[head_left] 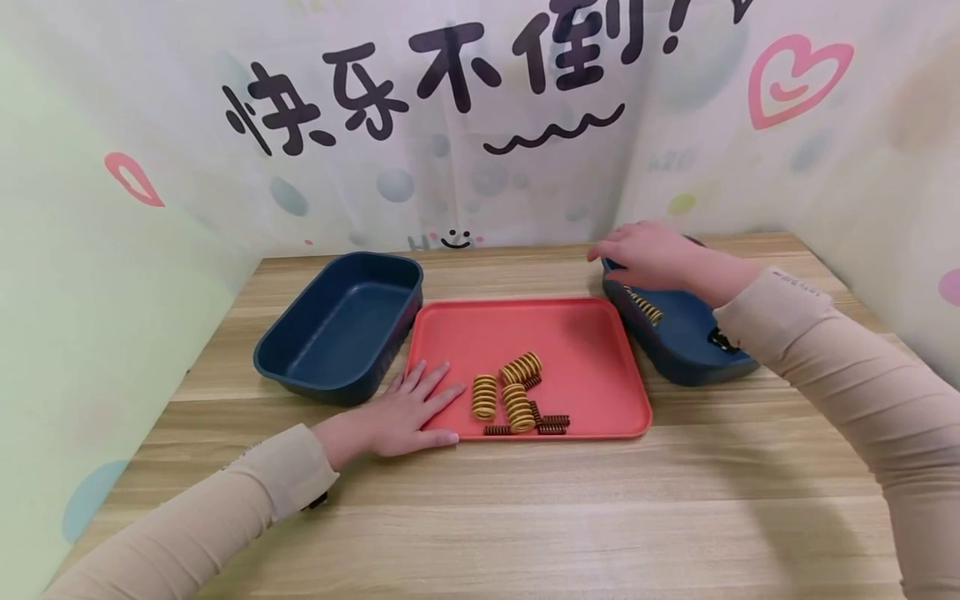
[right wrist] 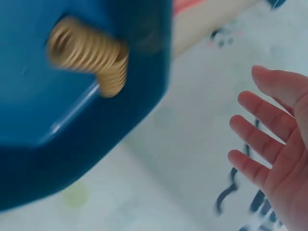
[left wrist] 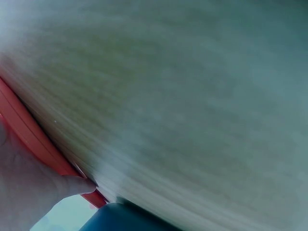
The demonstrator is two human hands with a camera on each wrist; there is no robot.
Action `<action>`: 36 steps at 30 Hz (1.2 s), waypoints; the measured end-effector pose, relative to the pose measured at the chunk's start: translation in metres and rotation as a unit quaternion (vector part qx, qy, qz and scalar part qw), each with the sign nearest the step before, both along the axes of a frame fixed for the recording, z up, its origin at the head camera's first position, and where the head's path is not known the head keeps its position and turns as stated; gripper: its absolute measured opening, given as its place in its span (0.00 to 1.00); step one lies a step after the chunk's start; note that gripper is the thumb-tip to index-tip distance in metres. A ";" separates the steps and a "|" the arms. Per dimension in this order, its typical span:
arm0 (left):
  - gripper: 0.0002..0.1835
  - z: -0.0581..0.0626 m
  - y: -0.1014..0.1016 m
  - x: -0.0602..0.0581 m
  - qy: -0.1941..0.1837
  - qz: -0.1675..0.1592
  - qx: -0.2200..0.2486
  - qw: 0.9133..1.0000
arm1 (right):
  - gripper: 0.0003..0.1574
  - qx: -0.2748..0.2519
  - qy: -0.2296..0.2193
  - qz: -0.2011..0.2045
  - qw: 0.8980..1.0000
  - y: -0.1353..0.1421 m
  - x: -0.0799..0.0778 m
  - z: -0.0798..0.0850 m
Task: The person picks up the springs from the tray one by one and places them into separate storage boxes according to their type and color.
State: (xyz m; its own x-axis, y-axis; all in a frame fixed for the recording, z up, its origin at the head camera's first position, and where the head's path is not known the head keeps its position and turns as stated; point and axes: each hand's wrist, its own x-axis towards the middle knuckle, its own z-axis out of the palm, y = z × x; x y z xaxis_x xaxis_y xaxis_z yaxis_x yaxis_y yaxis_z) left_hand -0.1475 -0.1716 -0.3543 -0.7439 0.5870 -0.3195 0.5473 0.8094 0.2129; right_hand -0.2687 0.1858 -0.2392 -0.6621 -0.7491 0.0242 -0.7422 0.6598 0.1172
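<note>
Fingers [right wrist: 267, 114] are loosely spread and holding nothing on the right hand [head_left: 648, 254], with a blue bin [head_left: 671, 363] below it and toward the wearer. Printed cloth backdrop [head_left: 442, 187] limits things ahead of that hand. Left hand [head_left: 397, 417] lies flat across the red tray's [head_left: 592, 367] left edge. Just right of it: three fat gold springs [head_left: 484, 397], plus small dark springs [head_left: 498, 431] along the near lip. Second bin [head_left: 337, 321] crowds it on the far left side. Open room's on the tray beyond those springs. Right wrist cam clearly shows two gold coils [right wrist: 82, 45] in its bin; the head view only gets a thin strip.
</note>
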 end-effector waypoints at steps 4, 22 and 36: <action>0.42 0.001 0.000 0.001 -0.002 0.002 0.002 1.000 | 0.17 0.003 0.003 0.032 0.999 -0.026 0.013 -0.009; 0.42 0.000 -0.001 0.001 -0.002 0.002 0.005 1.000 | 0.19 0.058 -0.051 0.128 0.989 -0.083 0.046 -0.067; 0.42 0.002 0.000 0.001 -0.003 0.003 0.005 1.000 | 0.20 0.042 -0.091 0.160 0.982 -0.092 0.050 -0.078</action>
